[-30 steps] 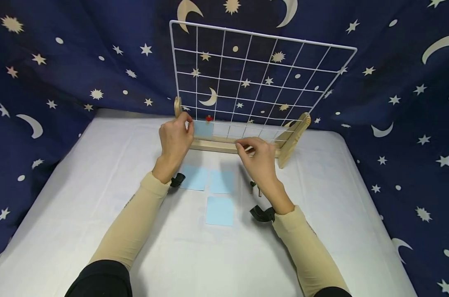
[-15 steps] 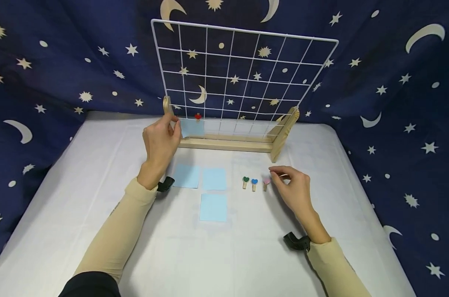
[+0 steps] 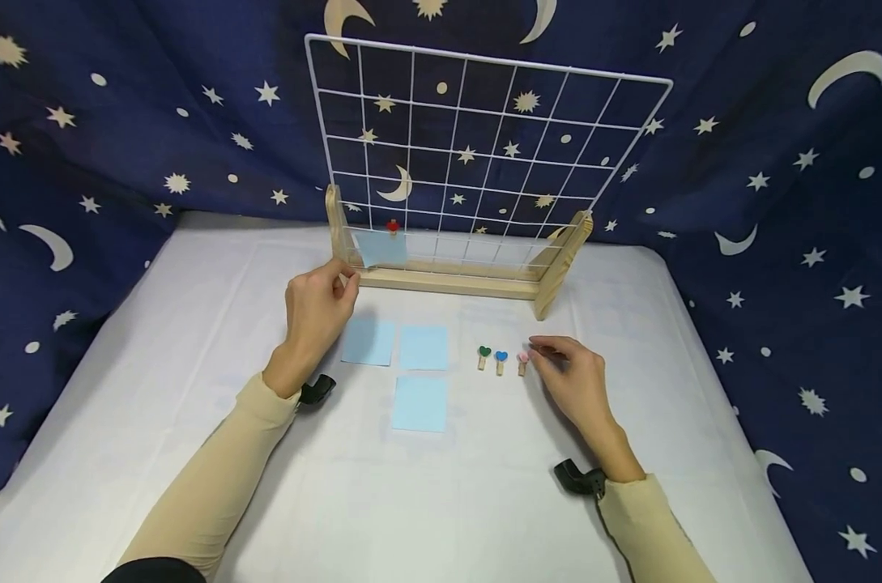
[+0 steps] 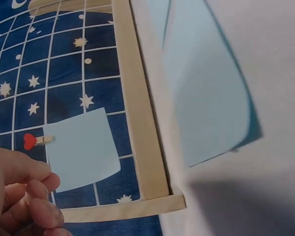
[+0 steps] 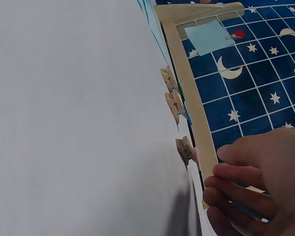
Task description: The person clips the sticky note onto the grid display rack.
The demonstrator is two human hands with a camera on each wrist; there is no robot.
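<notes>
A light blue sticky note [image 3: 384, 248] hangs at the lower left of a white wire grid [image 3: 487, 107], clipped along its top by a mini clothespin with a red heart [image 3: 393, 227]. My left hand [image 3: 318, 312] hovers just below and left of that note, its fingers loosely bent with nothing between them. Three more mini clothespins lie on the table: one with a green heart [image 3: 483, 357], one blue [image 3: 500, 361], one pink [image 3: 523, 363]. Right beside the pink one are the fingertips of my right hand [image 3: 577, 379], thumb and fingers apart and holding nothing.
Three blue notes, at the left [image 3: 367, 342], right [image 3: 423, 348] and front [image 3: 419, 403], lie on the white tablecloth [image 3: 382, 502]. The grid stands in a wooden base [image 3: 448, 283]. Behind it hangs a dark blue star-patterned cloth [image 3: 215, 178].
My left hand has let go of the clipped note's edge and dropped lower. My right hand has moved from the wooden base back to the pink clothespin, uncovering the three clothespins.
</notes>
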